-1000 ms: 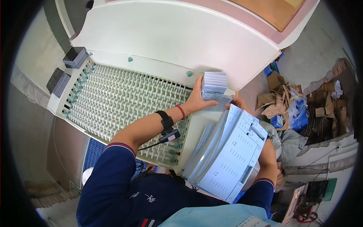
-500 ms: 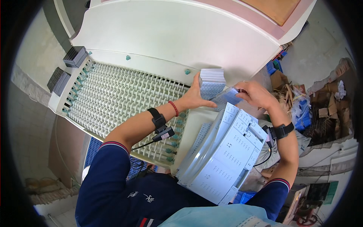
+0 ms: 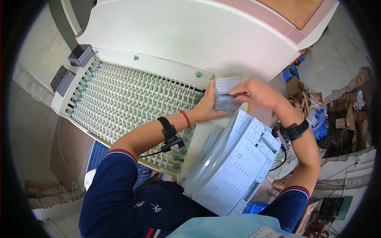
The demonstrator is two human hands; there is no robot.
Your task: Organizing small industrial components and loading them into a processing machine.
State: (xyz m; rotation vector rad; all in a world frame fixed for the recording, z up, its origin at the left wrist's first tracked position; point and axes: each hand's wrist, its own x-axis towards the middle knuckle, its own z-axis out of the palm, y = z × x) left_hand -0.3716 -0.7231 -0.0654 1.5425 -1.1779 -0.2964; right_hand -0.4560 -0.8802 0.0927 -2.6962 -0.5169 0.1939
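A stack of thin, light-coloured boards [image 3: 228, 84] stands on the machine's pale ledge, its layered edges facing up. My left hand [image 3: 206, 105] grips the stack's left side, fingers behind it and thumb along its lower front. Against the front lies a thin grey-blue board [image 3: 227, 104] with a patterned face. My right hand [image 3: 254, 93] is closed at that board's upper right edge, thumb and fingertips pinching there. Just below both hands leans a pile of large white panels [image 3: 238, 158] with rows of small dark holes and slots.
On the left spreads a conveyor bed [image 3: 135, 103] of white roller discs in a pale frame. Two stacks of dark plates [image 3: 80, 55] sit at its far left end. A tall white machine cover [image 3: 186, 35] rises behind. Cardboard scraps [image 3: 345, 117] and blue bins [image 3: 291, 73] lie on the right.
My right hand has moved left and brought the thin board from a tilted position beside the stack to lie against its front. My left hand stays at the stack.
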